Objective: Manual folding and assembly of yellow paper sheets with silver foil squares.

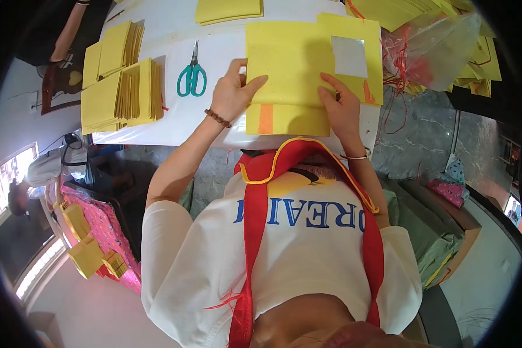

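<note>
A folded yellow paper sheet point(290, 64) lies before me at the table's near edge, its lower strip bearing an orange patch. My left hand point(236, 88) grips its left edge, thumb on top and fingers partly hidden behind. At the right edge, my right hand point(342, 107) is curled with thumb and forefinger on the paper; its other fingers are mostly hidden. Just beyond that hand is another yellow piece point(365, 87) with a pale square point(349, 57) and an orange mark, partly covered by the sheet.
Teal-handled scissors point(192, 78) lie left of my left hand. Bundles of folded yellow paper point(107, 101) stand at the table's left, with another stack point(229, 10) at the far edge. A clear plastic bag point(441, 49) and red strings point(395, 81) sit at right. Another person's arm point(69, 32) shows far left.
</note>
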A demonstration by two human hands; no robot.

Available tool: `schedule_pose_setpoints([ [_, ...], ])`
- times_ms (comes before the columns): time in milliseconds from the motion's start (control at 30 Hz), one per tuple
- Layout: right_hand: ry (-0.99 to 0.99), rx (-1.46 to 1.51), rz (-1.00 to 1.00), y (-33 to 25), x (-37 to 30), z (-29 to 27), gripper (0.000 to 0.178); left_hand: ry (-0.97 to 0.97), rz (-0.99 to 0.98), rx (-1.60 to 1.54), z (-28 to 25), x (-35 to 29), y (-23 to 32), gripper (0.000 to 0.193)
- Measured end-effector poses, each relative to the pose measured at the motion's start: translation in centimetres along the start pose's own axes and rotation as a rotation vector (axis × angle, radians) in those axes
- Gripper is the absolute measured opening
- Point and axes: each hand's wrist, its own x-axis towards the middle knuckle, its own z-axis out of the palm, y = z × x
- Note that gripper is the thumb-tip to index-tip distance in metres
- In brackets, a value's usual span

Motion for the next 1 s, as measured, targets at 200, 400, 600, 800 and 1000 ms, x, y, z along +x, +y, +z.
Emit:
schedule_pose_setpoints([
  [200, 0.018, 0.002, -0.075, 0.3, 0.0, 0.0, 0.032, 0.418, 0.701, 0.817, 0.4, -0.3, 4.1, 0.049],
  [400, 0.017, -0.010, -0.132, 0.4, 0.1, 0.2, 0.031, -0.032, 0.802, 0.901, 4.0, 0.9, 2.6, 0.061],
  [600, 0.145, -0.303, -0.347, 0.4, -1.7, 0.3, 0.040, -0.042, 0.780, 0.915, 4.5, 1.0, 1.8, 0.066],
  [800, -0.070, -0.884, -0.700, 2.6, -3.9, 0.8, 0.058, -0.064, 0.792, 0.891, 4.1, 1.1, 1.7, 0.067],
  [1000, -0.060, -0.822, -0.724, 2.8, -3.9, 1.0, 0.060, -0.140, 0.904, 0.767, 2.7, 0.4, 2.2, 0.060],
])
